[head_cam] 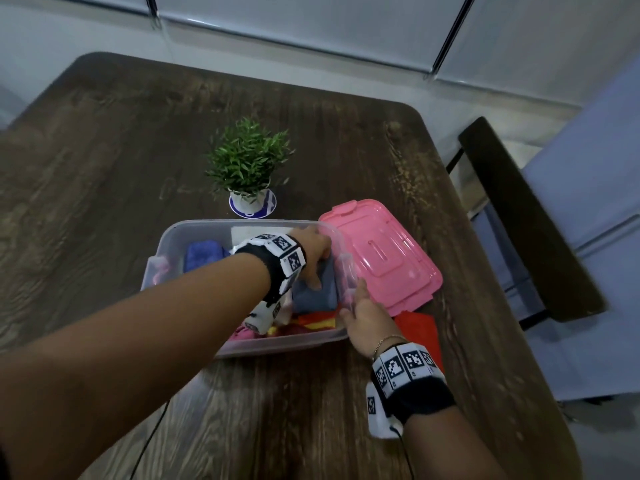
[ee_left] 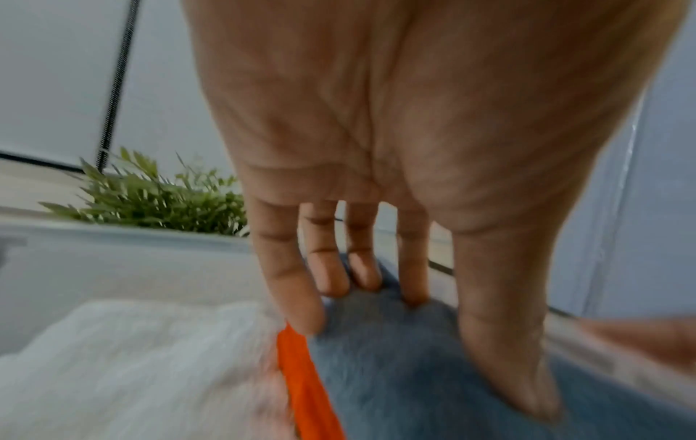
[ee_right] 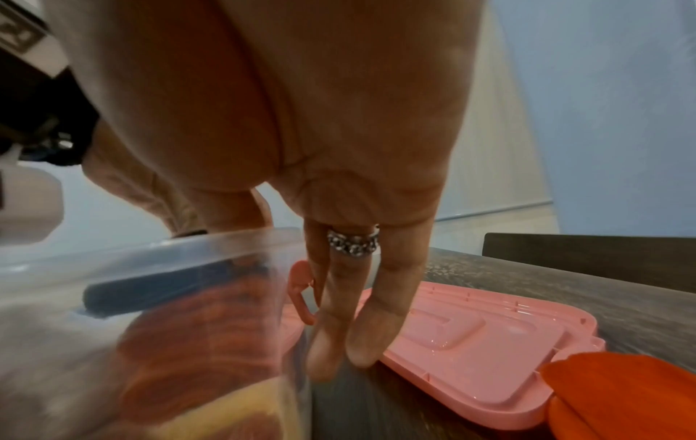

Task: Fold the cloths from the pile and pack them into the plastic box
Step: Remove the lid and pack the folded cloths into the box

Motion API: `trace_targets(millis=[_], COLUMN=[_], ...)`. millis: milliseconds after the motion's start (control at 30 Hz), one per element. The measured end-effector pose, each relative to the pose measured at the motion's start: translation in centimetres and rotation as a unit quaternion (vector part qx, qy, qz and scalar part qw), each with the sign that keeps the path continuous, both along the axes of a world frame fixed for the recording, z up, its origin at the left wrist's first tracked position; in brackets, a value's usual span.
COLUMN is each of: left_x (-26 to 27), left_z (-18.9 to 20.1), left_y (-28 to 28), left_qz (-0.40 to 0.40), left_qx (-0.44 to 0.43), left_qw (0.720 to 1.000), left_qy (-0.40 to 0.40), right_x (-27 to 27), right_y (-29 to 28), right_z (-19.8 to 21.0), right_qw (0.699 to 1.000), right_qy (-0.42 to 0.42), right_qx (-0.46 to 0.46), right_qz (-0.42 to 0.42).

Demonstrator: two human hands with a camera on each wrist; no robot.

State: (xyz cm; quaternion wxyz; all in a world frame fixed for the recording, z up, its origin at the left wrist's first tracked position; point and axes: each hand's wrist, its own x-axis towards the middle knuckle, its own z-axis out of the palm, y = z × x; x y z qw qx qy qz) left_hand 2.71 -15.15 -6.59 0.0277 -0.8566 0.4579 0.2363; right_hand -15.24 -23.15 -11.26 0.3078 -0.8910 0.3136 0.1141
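Standing on dark wood table (head_cam: pixel 104 174) w/ plant (head_cam: pixel 247 157): plastic box (head_cam: pixel 194 230). L hand (head_cam: pixel 313 252) flat on grey cloth (head_cam: pixel 317 296), R hand (head_cam: pixel 367 315) flat-fingered.

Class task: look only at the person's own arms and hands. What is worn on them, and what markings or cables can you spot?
Both forearms are bare, with no sleeves. Each wrist carries a black band ringed with white tiles bearing black square codes, plus a white camera block with a thin black cable. The right hand has a slim gold bracelet and a silver patterned ring.
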Motion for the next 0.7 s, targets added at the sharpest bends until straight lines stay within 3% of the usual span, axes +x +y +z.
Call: trace_targets(millis=[167,267,300,400,500,600,700], left_x=[-1.0,-1.3,-1.4,-1.8,-1.6,-1.6,-1.4], left_z=[-3.2,-3.1,-3.3,-4.0,-4.0,-3.3,-3.5], left_y=[-0.8,-1.1,-1.2,-1.2,-1.3,-1.1,-0.8], left_qz=[-0.007,0.002,0.005,0.004,-0.021,-0.045,-0.053], left_qx=[0.084,0.070,0.064,0.077,0.078,0.041,0.001], left_qw=[0.994,0.996,0.996,0.994,0.992,0.986,0.990], left_qy=[-0.070,-0.060,-0.059,-0.072,-0.098,-0.153,-0.134], right_x=[-0.2,-1.9,-2.8,-6.5,-8.3,-8.9,-9.0], right_y=[-0.5,-3.7,-5.3,-8.9,-9.3,-8.4,-7.7], right_z=[-0.7,-1.4,-2.1,-4.5,-6.6,-8.4,-8.4], right_qw=[0.996,0.982,0.979,0.949,0.939,0.939,0.927], right_qy=[-0.060,-0.120,-0.106,0.040,0.126,0.131,0.115], right_qx=[0.067,0.096,0.046,-0.081,-0.050,-0.023,0.012], right_qz=[0.002,-0.106,-0.166,-0.303,-0.317,-0.317,-0.357])
